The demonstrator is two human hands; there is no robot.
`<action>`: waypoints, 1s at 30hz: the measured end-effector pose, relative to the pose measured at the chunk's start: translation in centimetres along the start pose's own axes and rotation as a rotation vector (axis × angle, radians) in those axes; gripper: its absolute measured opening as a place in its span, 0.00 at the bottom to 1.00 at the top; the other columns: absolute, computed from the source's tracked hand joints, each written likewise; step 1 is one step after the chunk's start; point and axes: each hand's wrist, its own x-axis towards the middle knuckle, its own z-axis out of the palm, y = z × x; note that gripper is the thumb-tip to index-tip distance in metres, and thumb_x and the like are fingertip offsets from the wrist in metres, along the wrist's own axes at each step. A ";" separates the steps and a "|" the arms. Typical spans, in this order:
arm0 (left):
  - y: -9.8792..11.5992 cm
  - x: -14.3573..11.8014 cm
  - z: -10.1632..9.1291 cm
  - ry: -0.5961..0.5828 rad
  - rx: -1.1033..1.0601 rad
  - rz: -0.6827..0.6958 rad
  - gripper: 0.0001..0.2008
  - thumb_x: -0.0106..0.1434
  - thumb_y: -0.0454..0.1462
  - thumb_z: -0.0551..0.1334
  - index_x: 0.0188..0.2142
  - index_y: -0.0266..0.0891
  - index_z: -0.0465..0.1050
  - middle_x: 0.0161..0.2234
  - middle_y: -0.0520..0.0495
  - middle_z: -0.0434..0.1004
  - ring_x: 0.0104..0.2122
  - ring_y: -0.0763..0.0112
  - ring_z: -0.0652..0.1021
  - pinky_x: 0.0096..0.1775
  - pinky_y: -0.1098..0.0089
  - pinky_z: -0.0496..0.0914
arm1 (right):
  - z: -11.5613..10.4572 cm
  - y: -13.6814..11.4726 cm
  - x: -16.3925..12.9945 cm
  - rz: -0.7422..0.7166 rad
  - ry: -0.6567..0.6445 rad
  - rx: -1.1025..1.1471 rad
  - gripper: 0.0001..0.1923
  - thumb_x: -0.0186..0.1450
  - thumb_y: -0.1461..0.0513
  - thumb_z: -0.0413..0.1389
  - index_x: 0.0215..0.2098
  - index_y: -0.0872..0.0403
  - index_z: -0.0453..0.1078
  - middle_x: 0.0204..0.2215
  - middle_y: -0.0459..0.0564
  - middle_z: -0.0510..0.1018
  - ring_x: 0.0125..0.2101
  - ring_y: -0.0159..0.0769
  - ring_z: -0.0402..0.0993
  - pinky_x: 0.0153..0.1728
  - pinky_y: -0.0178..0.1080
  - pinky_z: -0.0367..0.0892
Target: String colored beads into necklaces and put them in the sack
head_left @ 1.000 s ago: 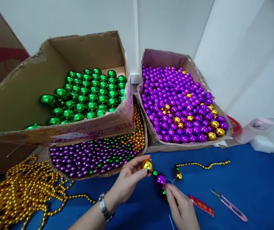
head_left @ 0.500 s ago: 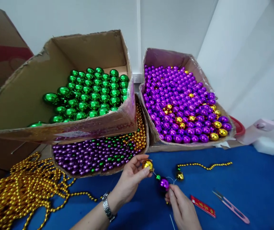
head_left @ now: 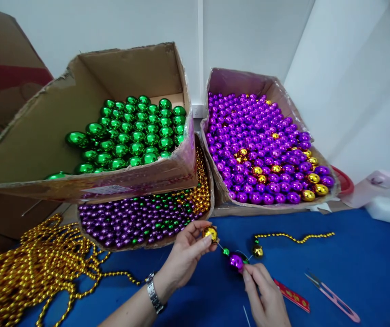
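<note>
Beads on a thin thread hung between two hands above the blue cloth (head_left: 368, 268): a gold ball (head_left: 210, 233), a small green bead (head_left: 226, 251) and a purple ball (head_left: 236, 261), strung in that order. The left hand (head_left: 184, 256) pinched the gold ball between thumb and fingertips, a watch (head_left: 154, 297) on its wrist. The right hand (head_left: 266, 295) gripped the thread just below the purple ball, its fingertips touching that ball. Just right of the purple ball lay a second gold ball (head_left: 257, 250), at the end of a fine gold chain (head_left: 293, 236) that ran off to the right across the cloth. Right of the purple ball and nearer the camera lay a red strip (head_left: 292, 296), and farther right a pink snipper (head_left: 334, 297). Behind the purple ball to the left stood a low box (head_left: 140, 222) of small purple, green and gold beads, with a tilted carton (head_left: 89, 136) of big green balls resting on top of it. Behind the purple ball to the right stood a carton (head_left: 263, 150) of purple balls mixed with a few gold ones. Far left of the purple ball, a heap of gold strands (head_left: 34, 272) spread over the cloth's edge.
</note>
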 end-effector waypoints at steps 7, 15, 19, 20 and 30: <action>0.4 -0.1 -0.1 -0.016 0.048 0.022 0.15 0.58 0.33 0.64 0.46 0.38 0.69 0.47 0.41 0.70 0.41 0.66 0.73 0.42 0.63 0.70 | -0.1 -0.6 0.1 0.037 -0.017 0.064 0.12 0.70 0.61 0.43 0.40 0.52 0.68 0.30 0.48 0.70 0.30 0.33 0.71 0.32 0.30 0.66; 0.0 -0.2 -0.4 -0.068 0.021 -0.007 0.16 0.60 0.33 0.63 0.48 0.39 0.70 0.51 0.40 0.68 0.43 0.64 0.73 0.45 0.62 0.69 | 0.0 -0.8 0.2 0.041 0.025 0.075 0.12 0.70 0.60 0.44 0.40 0.52 0.69 0.30 0.48 0.71 0.30 0.33 0.71 0.32 0.30 0.66; -0.3 -0.2 -0.3 -0.065 0.050 -0.005 0.16 0.59 0.34 0.64 0.47 0.41 0.71 0.48 0.41 0.71 0.42 0.65 0.74 0.45 0.62 0.69 | -0.1 -1.0 0.3 0.050 0.040 0.094 0.13 0.70 0.59 0.44 0.39 0.52 0.69 0.29 0.48 0.71 0.28 0.32 0.72 0.30 0.29 0.67; -0.3 -0.2 -0.2 -0.070 0.058 -0.010 0.16 0.58 0.34 0.64 0.47 0.41 0.71 0.48 0.42 0.71 0.42 0.65 0.74 0.45 0.62 0.69 | 0.0 -1.0 0.3 0.065 0.041 0.106 0.13 0.70 0.58 0.44 0.38 0.52 0.70 0.28 0.48 0.71 0.28 0.32 0.72 0.29 0.29 0.67; 2.7 0.1 -2.9 0.082 0.689 0.193 0.12 0.62 0.39 0.60 0.45 0.41 0.71 0.44 0.43 0.75 0.42 0.63 0.75 0.44 0.65 0.68 | 0.2 -0.2 0.0 0.193 -0.034 0.303 0.13 0.69 0.56 0.46 0.40 0.53 0.69 0.27 0.47 0.70 0.26 0.32 0.71 0.26 0.28 0.69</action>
